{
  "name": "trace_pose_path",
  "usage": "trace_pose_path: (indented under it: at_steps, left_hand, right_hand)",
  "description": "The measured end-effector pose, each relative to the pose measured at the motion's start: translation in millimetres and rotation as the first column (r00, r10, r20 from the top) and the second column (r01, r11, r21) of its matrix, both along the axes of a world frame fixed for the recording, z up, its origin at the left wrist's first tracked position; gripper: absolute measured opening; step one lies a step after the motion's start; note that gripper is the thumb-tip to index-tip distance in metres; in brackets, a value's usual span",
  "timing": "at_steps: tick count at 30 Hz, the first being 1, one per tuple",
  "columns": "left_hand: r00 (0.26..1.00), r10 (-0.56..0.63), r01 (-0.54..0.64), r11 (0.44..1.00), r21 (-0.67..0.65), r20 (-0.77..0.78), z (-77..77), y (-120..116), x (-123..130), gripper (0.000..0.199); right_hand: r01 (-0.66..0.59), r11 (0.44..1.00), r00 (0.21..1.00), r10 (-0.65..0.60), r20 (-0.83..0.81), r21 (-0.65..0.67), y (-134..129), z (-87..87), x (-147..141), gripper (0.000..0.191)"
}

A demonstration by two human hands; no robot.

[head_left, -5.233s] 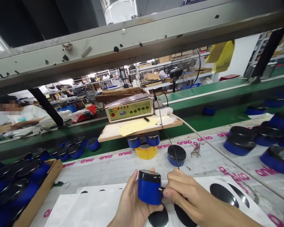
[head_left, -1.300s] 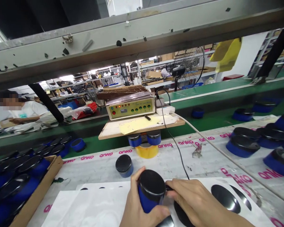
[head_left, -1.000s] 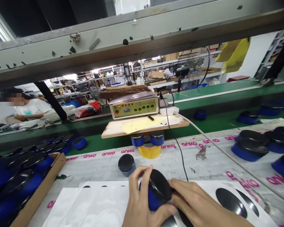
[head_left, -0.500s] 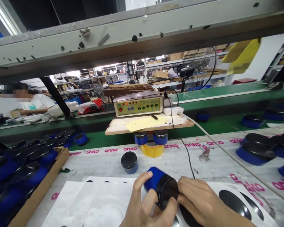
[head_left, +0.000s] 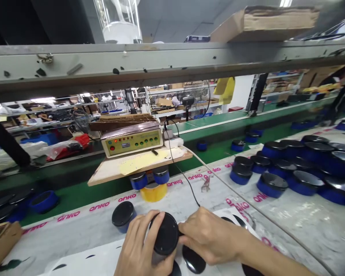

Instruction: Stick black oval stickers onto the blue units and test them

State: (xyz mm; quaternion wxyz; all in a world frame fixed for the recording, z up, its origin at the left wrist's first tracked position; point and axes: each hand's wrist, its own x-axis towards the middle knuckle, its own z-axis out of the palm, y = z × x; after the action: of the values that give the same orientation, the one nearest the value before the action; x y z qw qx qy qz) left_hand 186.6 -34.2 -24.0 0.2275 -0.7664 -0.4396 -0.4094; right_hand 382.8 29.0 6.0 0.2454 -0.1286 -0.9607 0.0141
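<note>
My left hand [head_left: 142, 245] is wrapped around a round device [head_left: 165, 234], its flat black face tilted up toward me. At the device's right edge, the fingers of my right hand [head_left: 208, 234] are pinched together. A small dark bit shows at their tips; what it is I cannot make out. Under my hands lies a white sheet [head_left: 83, 258] with shiny black discs on it, one disc [head_left: 193, 260] just below my right hand. Another blue device with a black top [head_left: 123, 215] stands on the bench just beyond my left hand.
Many blue-and-black devices [head_left: 301, 180] crowd the right side. A cardboard tray [head_left: 5, 245] is at the left edge. Ahead, a control box [head_left: 132, 140] sits on a wooden board [head_left: 103, 172] above a yellow ring [head_left: 153, 193]. A pale cable [head_left: 247, 199] crosses the bench. A shelf beam [head_left: 172, 61] spans overhead.
The view has swung right, bringing in more devices there. The held device has turned so its black face points up at me, and my left fingers now reach over its top.
</note>
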Motion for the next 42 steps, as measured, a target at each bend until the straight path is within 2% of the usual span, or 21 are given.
trace_pose_path:
  at_steps: [3, 6, 8, 10, 12, 13, 15, 16, 18, 20, 22, 24, 25, 26, 28, 30, 33, 35, 37, 39, 42]
  left_hand:
    - [0.997, 0.056, -0.057, 0.998, 0.013, 0.046, 0.2, 4.3, -5.2, 0.054]
    - [0.967, 0.241, -0.240, 0.970, -0.032, 0.080, -8.8, 11.3, -26.5, 0.061]
    - [0.949, 0.315, -0.314, 0.945, -0.088, -0.009, -18.2, 17.5, -39.7, 0.064]
    - [0.935, 0.328, -0.340, 0.937, -0.078, -0.138, -26.7, 23.2, -45.9, 0.061]
    - [0.917, 0.342, -0.355, 0.934, -0.029, -0.208, -30.7, 25.8, -44.3, 0.054]
    - [0.913, 0.351, -0.360, 0.933, -0.006, -0.206, -30.3, 25.2, -41.3, 0.051]
    - [0.918, 0.368, -0.375, 0.927, -0.021, -0.147, -25.2, 20.4, -33.1, 0.046]
    - [0.927, 0.362, -0.367, 0.929, -0.043, -0.098, -21.0, 16.5, -28.7, 0.044]
    - [0.953, 0.303, -0.299, 0.950, -0.090, 0.028, -11.3, 7.3, -20.8, 0.036]
    - [0.964, 0.183, -0.159, 0.978, -0.134, 0.194, -2.7, -2.1, -14.1, 0.029]
    - [0.924, 0.076, -0.010, 0.985, -0.174, 0.375, 3.2, -10.1, -7.5, 0.026]
    - [0.837, 0.035, 0.107, 0.968, -0.226, 0.546, 6.0, -16.4, 0.1, 0.026]
    - [0.774, 0.016, 0.178, 0.954, -0.242, 0.633, 6.7, -18.7, 4.0, 0.028]
    - [0.691, -0.012, 0.270, 0.932, -0.243, 0.722, 7.1, -20.4, 7.7, 0.034]
    - [0.474, -0.059, 0.478, 0.855, -0.201, 0.878, 8.3, -21.7, 13.2, 0.060]
    - [0.286, -0.017, 0.619, 0.767, -0.171, 0.958, 11.1, -21.1, 14.7, 0.075]
    - [0.098, 0.176, 0.699, 0.688, -0.193, 0.980, 17.2, -18.8, 11.1, 0.060]
    - [-0.098, 0.335, 0.759, 0.634, -0.147, 0.937, 20.0, -17.7, 8.1, 0.050]
    - [-0.262, 0.460, 0.809, 0.584, -0.067, 0.849, 20.3, -16.9, 6.7, 0.044]
    - [-0.317, 0.498, 0.828, 0.560, -0.020, 0.807, 18.4, -16.4, 7.1, 0.042]
    - [-0.277, 0.485, 0.837, 0.546, -0.039, 0.829, 14.1, -16.2, 8.6, 0.049]
  right_hand:
    - [0.055, 0.998, 0.998, -0.055, -0.034, 0.006, -1.0, 14.5, 11.1, 0.031]
    - [0.311, 0.950, 0.936, -0.311, -0.165, -0.027, 10.7, 30.3, 33.4, 0.043]
    - [0.578, 0.809, 0.767, -0.584, -0.267, -0.108, 30.5, 37.6, 55.0, 0.048]
    - [0.789, 0.579, 0.509, -0.804, -0.309, -0.206, 56.5, 37.9, 78.2, 0.044]
    - [0.894, 0.348, 0.273, -0.923, -0.272, -0.282, 81.8, 29.7, 97.8, 0.029]
    - [0.917, 0.255, 0.188, -0.954, -0.233, -0.307, 92.0, 23.2, 104.8, 0.024]
    - [0.932, 0.139, 0.093, -0.984, -0.150, -0.334, 105.2, 10.5, 112.1, 0.026]
    - [0.933, 0.119, 0.084, -0.990, -0.117, -0.340, 107.9, 6.3, 112.5, 0.026]
    - [0.927, 0.153, 0.131, -0.988, -0.087, -0.342, 105.5, 6.7, 107.2, 0.024]
    - [0.905, 0.263, 0.238, -0.965, -0.115, -0.335, 93.2, 19.4, 94.4, 0.025]
    - [0.850, 0.414, 0.376, -0.910, -0.175, -0.325, 72.1, 39.1, 74.5, 0.037]
    - [0.714, 0.602, 0.572, -0.796, -0.199, -0.357, 45.8, 57.2, 49.0, 0.052]
    - [0.551, 0.718, 0.723, -0.666, -0.187, -0.426, 32.6, 63.4, 35.3, 0.053]
    - [0.391, 0.778, 0.841, -0.519, -0.152, -0.492, 20.4, 66.9, 21.9, 0.050]
    - [0.147, 0.785, 0.966, -0.245, -0.084, -0.602, 1.7, 65.9, -1.6, 0.040]
    - [0.077, 0.764, 0.991, -0.131, -0.038, -0.640, -7.9, 56.7, -16.3, 0.034]
    - [0.116, 0.773, 0.980, -0.191, -0.054, -0.624, -10.3, 39.5, -18.8, 0.022]
    - [0.140, 0.776, 0.972, -0.225, -0.064, -0.616, -10.4, 31.9, -13.1, 0.033]
    - [0.129, 0.804, 0.982, -0.184, -0.036, -0.581, -12.9, 27.6, -8.7, 0.040]
    - [0.102, 0.859, 0.993, -0.116, 0.003, -0.502, -16.8, 24.6, -8.5, 0.036]
    - [0.082, 0.922, 0.997, -0.080, 0.021, -0.379, -21.7, 19.9, -12.4, 0.027]
